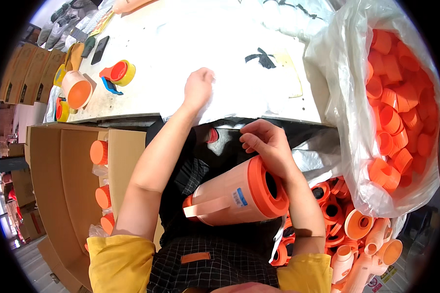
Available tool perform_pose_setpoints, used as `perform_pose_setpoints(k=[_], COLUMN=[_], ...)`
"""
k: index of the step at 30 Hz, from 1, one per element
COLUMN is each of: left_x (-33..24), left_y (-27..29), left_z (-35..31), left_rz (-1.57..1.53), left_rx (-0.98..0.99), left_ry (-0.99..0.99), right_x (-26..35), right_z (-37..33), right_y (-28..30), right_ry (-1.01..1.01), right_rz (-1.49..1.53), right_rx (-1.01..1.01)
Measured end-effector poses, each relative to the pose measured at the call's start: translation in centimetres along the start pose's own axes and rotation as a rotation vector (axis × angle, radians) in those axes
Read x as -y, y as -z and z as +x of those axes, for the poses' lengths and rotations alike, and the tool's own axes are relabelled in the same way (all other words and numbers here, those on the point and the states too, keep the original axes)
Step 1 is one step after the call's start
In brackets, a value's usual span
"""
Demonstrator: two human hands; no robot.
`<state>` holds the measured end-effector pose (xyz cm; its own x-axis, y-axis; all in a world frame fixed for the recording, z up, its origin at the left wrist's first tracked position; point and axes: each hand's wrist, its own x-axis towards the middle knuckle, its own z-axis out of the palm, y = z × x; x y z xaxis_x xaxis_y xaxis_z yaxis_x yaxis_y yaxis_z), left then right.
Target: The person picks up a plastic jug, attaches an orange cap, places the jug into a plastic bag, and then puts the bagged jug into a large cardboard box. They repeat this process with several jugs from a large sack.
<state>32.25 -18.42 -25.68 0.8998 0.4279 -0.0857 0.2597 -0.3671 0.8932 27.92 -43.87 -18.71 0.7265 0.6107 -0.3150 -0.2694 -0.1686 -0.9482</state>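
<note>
A peach jug [225,195] with a side handle, a blue-and-white label and a wide orange end ring lies tilted across my lap. A dark round opening shows in that ring. My right hand [269,141] is just beyond the ring, fingers loosely curved and apart, nothing visible in them; its wrist and forearm pass close beside the jug. My left hand [199,89] is over the near part of the table with its fingers curled closed, slightly blurred. White plastic sheeting [220,105] lies beside and under it; whether the fingers grip it is hidden.
On the white table [146,63] are tape rolls [122,73], a phone [99,50], a peach cup-like part [78,90] and black scraps [262,59]. A cardboard box [68,185] with orange-topped items stands left. Right are a plastic bag [342,122] of orange parts and piled jug parts [359,224].
</note>
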Motion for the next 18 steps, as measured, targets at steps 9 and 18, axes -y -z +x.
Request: perform_pose_setpoints(k=[9, 18], left_x=[-6.2, -5.7], left_y=[0.0, 3.5], left_z=[-9.7, -12.5], left_rz=[-0.918, -1.137], left_rx=[0.329, 0.714], left_ry=[-0.069, -0.027], right_x=[-2.6, -6.8], right_z=[0.7, -1.0], right_y=[2.1, 7.3], right_ry=[0.229, 0.453], right_rz=[0.205, 0.398], right_rx=[-0.457, -0.723])
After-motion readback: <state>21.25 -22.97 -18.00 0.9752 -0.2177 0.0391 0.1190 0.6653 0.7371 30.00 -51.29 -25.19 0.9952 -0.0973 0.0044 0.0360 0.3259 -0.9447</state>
